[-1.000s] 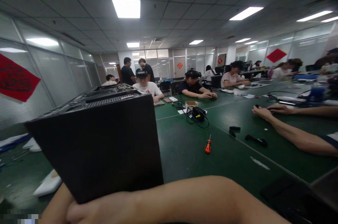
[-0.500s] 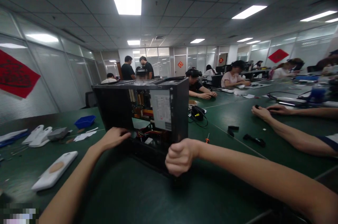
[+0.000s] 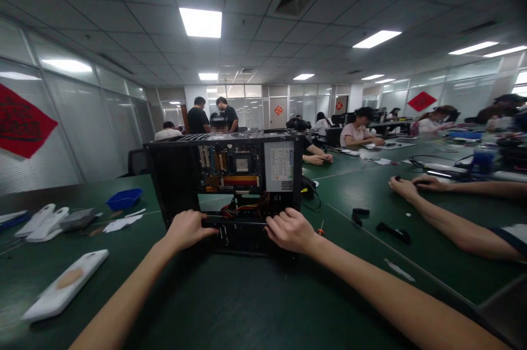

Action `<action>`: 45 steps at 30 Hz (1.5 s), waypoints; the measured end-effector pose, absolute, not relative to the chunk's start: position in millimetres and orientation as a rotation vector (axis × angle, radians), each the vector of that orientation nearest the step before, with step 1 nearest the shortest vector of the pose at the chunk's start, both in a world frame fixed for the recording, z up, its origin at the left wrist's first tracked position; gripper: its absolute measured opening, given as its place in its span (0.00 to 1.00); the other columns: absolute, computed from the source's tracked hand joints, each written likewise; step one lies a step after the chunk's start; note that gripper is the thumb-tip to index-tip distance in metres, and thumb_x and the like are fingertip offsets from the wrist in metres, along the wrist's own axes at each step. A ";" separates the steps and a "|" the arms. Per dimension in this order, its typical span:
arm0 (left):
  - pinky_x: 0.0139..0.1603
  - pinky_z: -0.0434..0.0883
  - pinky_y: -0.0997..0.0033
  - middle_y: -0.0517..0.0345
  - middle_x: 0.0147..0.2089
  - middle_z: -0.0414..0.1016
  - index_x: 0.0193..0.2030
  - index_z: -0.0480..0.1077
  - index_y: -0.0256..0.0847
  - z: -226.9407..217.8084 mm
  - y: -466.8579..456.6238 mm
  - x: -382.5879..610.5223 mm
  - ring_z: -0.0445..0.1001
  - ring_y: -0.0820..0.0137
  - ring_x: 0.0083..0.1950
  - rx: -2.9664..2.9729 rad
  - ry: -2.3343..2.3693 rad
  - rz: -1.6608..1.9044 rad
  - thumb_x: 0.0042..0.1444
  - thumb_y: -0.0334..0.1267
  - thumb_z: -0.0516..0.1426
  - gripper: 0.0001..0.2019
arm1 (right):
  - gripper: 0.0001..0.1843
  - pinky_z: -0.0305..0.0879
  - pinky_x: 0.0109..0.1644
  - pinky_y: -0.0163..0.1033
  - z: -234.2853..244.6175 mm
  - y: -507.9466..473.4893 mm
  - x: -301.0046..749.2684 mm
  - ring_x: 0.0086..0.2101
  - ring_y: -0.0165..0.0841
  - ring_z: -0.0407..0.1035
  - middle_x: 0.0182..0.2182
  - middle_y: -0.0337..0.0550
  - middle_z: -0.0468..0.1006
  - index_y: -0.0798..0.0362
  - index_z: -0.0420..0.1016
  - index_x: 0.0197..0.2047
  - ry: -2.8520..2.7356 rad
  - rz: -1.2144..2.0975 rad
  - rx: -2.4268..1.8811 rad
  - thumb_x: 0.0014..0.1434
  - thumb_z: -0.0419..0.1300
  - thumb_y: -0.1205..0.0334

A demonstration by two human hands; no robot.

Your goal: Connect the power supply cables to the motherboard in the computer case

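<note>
A black computer case (image 3: 175, 182) stands in front of me on the green table (image 3: 230, 300), its open side facing me. Inside it I see the motherboard (image 3: 253, 153), a silver power supply (image 3: 279, 166) with a label, and a bundle of coloured cables (image 3: 247, 208). My left hand (image 3: 187, 231) is closed on the near lower rail of the case, thumb stretched along it. Farther right on the same rail, my right hand (image 3: 290, 231) has its fingers curled over the edge. The undersides of both grips are hidden.
On the left lie a white box-like object (image 3: 68, 284), a blue tray (image 3: 124, 199) and papers (image 3: 122, 222). To the right are an orange screwdriver (image 3: 320, 231), a black cable (image 3: 313, 196) and black parts (image 3: 394, 232). A co-worker's hands (image 3: 405, 187) rest beyond them.
The case has turned so its open side faces me more squarely. My right hand has gone from a fist by the near corner to the rail; my left hand has shifted slightly right.
</note>
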State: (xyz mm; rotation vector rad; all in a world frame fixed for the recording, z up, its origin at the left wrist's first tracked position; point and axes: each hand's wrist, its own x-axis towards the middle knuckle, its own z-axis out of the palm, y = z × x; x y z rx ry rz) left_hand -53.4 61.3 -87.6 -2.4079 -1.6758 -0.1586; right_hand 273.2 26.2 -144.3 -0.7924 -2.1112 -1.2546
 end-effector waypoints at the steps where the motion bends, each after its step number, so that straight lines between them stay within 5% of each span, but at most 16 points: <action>1: 0.36 0.69 0.64 0.49 0.36 0.82 0.44 0.80 0.43 -87.5 60.2 -52.1 0.80 0.53 0.41 -2.400 -1.684 -0.152 0.57 0.65 0.55 0.28 | 0.12 0.48 0.37 0.44 -144.9 31.5 275.2 0.26 0.33 0.61 0.23 0.40 0.72 0.54 0.75 0.34 -2.102 -1.254 -0.772 0.67 0.55 0.60; 28: 0.44 0.74 0.54 0.36 0.45 0.80 0.46 0.78 0.33 -69.0 29.4 -19.2 0.80 0.47 0.46 -2.414 -1.575 0.151 0.66 0.48 0.52 0.20 | 0.17 0.51 0.43 0.42 -145.7 84.9 304.3 0.29 0.33 0.66 0.25 0.43 0.77 0.55 0.75 0.29 -2.150 -1.003 -0.890 0.66 0.57 0.54; 40: 0.39 0.71 0.63 0.41 0.45 0.80 0.50 0.77 0.37 -51.5 18.8 -29.2 0.78 0.55 0.42 -2.727 -1.593 0.211 0.64 0.61 0.48 0.30 | 0.23 0.52 0.42 0.44 -133.6 42.2 300.8 0.28 0.34 0.68 0.24 0.46 0.78 0.55 0.75 0.28 -2.258 -0.913 -1.021 0.69 0.53 0.50; 45: 0.45 0.70 0.68 0.50 0.49 0.80 0.54 0.75 0.44 -39.9 37.7 -25.3 0.77 0.61 0.47 -2.925 -1.491 -0.076 0.66 0.48 0.48 0.20 | 0.22 0.54 0.39 0.41 -104.5 37.9 274.2 0.30 0.36 0.73 0.30 0.48 0.82 0.53 0.78 0.34 -2.306 -0.583 -1.265 0.71 0.49 0.51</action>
